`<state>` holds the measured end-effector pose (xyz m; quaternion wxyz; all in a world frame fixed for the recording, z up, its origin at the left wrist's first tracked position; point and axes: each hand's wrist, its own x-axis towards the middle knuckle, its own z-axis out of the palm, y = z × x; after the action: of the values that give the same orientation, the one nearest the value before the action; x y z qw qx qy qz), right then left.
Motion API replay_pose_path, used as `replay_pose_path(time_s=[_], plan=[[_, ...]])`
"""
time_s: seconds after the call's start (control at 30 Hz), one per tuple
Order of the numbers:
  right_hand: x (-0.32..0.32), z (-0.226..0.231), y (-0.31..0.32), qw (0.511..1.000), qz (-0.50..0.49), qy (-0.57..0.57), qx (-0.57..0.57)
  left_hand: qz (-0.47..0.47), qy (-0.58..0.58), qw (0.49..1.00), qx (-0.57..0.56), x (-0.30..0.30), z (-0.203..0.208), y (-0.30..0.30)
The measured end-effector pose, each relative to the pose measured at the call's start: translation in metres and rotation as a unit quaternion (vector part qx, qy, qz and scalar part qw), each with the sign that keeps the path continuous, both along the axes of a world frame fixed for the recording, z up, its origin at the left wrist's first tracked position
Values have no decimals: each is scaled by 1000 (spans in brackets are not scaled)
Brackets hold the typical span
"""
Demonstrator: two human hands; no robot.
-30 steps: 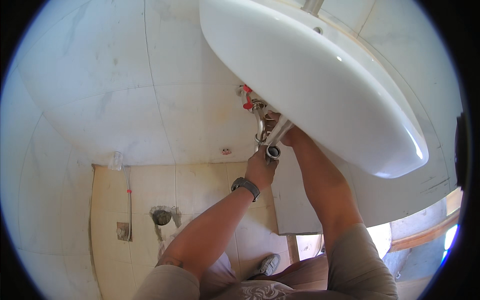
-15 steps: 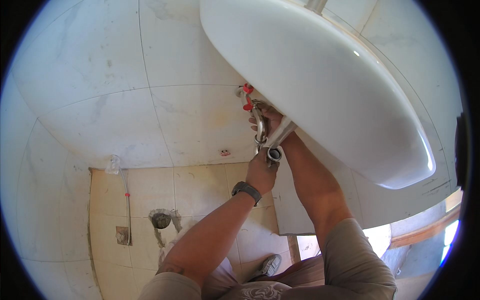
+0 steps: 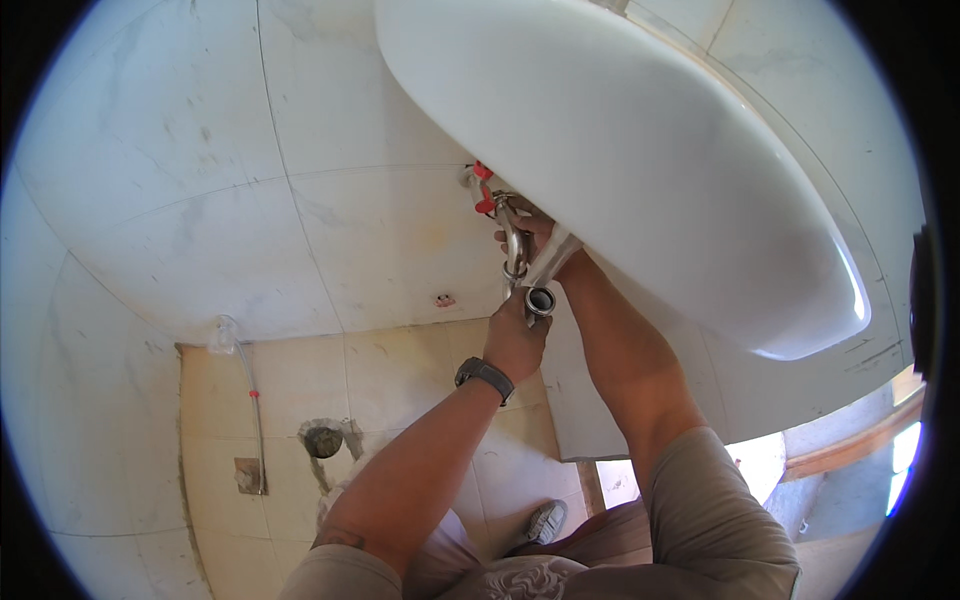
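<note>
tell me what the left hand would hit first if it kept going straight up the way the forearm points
Most likely the metal drain pipe it already grips, then the underside of the white sink just above. The left hand points up at both; depth is hard to judge.

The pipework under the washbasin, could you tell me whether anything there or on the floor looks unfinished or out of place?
Yes. The metal drain pipe under the white basin ends in an open mouth, joined to nothing, with the left hand gripping it. On the floor, a drain hole sits uncovered in broken-out tile, and a loose hose hangs from the wall.
</note>
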<state>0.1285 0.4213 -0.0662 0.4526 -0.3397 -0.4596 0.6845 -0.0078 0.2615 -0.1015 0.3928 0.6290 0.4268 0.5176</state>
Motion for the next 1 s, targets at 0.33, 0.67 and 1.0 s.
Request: replay_pose_path(time_s=[0.33, 0.67, 1.0], plan=[[-5, 4, 3, 1000, -14, -8, -15, 2, 8, 999, -37, -5, 7, 0], [-5, -11, 15, 998, -44, -24, 31, -8, 23, 999, -38, -8, 2, 6], [-10, -3, 11, 994, -60, -92, 24, 0, 20, 999, -37, -8, 1, 11]])
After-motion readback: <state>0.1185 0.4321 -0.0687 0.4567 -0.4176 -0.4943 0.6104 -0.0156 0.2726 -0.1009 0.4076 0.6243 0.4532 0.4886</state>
